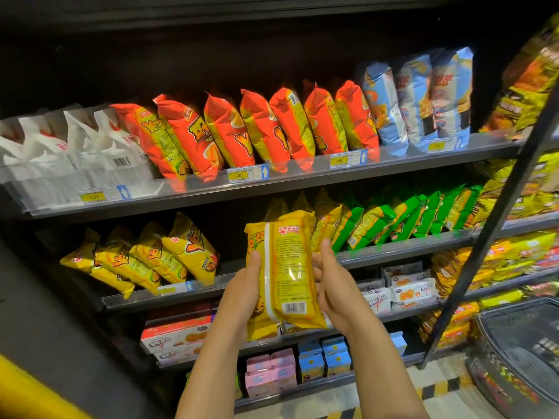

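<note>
Bare forearms [211, 358], bare left hand [242, 288], right hand [335, 287]

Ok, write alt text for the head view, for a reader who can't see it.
The left hand and right hand hold a yellow snack bag upright, its printed back and barcode facing the camera. Orange bags line the upper shelf; more yellow bags and green bags stand on the middle shelf.

Yellow packet [281, 273] hides left hand's [242, 287] fingers.
</note>
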A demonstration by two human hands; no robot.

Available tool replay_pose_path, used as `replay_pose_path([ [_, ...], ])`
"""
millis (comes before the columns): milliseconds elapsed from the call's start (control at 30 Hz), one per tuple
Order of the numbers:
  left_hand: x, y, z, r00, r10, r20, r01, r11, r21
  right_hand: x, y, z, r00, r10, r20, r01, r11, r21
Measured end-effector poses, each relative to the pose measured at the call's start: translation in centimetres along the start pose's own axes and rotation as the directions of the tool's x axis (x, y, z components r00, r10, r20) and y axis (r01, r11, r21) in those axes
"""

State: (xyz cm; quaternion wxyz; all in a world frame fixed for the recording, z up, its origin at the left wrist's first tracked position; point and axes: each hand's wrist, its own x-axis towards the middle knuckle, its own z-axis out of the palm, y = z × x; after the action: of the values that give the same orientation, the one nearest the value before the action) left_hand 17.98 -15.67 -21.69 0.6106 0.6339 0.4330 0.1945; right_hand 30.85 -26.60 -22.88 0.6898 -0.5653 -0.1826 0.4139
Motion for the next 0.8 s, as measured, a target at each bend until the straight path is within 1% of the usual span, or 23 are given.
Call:
replay_pose_path([
  [67,0.1,-0.4,-0.2,0.992,-0.065,0.11,0.091,0.964,-0.25,0.2,-0.6,-0.8,1.0,0.016,-0.002,-0.016,0.999,0.04],
  [133,0.5,-0.8,-0.3,0.976,-0.085,0.2,0.164,0.895,-0.416,0.1,-1.1,-1.3,1.0,0.003,0.018,-0.005,0.997,0.074],
  [233,0.9,-1.1,-0.1,0.977,-0.053,0.206,0.147,0.871,-0.469,0.1,-1.4,-1.5,0.999,-0.035,0.018,0.034,0.998,0.047],
  [300,1.0,-1.2,0.1,0.983,-0.048,0.178,0.124,0.888,-0.444,0.1,-1.5,-1.5,0.998,-0.064,0.018,0.064,0.998,-0.018],
  [367,1.0,-1.1,0.2,0.991,-0.019,0.131,0.065,0.93,-0.361,-0.2,-1.6,-1.5,0.992,-0.107,0.068,0.116,0.984,-0.137],
  [433,1.2,-1.0,0.3,0.993,0.083,0.089,-0.062,0.975,-0.215,-0.6,-1.6,-1.4,0.978,-0.153,0.142,0.185,0.952,-0.245],
  [500,1.1,-0.9,0.6,0.977,0.202,0.065,-0.195,0.976,-0.096,-0.7,-1.4,-1.5,0.969,-0.197,0.152,0.232,0.935,-0.269],
  [567,0.8,-0.8,0.7,0.953,0.287,0.092,-0.28,0.956,-0.086,-0.6,-1.1,-2.1,0.961,-0.241,0.138,0.271,0.92,-0.282],
  [667,0.4,-0.6,0.5,0.917,0.367,0.157,-0.355,0.929,-0.102,-0.5,-0.9,-3.2,0.952,-0.273,0.14,0.301,0.919,-0.254],
  [800,0.3,-0.7,0.3,0.887,0.417,0.196,-0.401,0.909,-0.115,-0.3,-0.9,-4.1,0.941,-0.297,0.161,0.326,0.924,-0.201],
])
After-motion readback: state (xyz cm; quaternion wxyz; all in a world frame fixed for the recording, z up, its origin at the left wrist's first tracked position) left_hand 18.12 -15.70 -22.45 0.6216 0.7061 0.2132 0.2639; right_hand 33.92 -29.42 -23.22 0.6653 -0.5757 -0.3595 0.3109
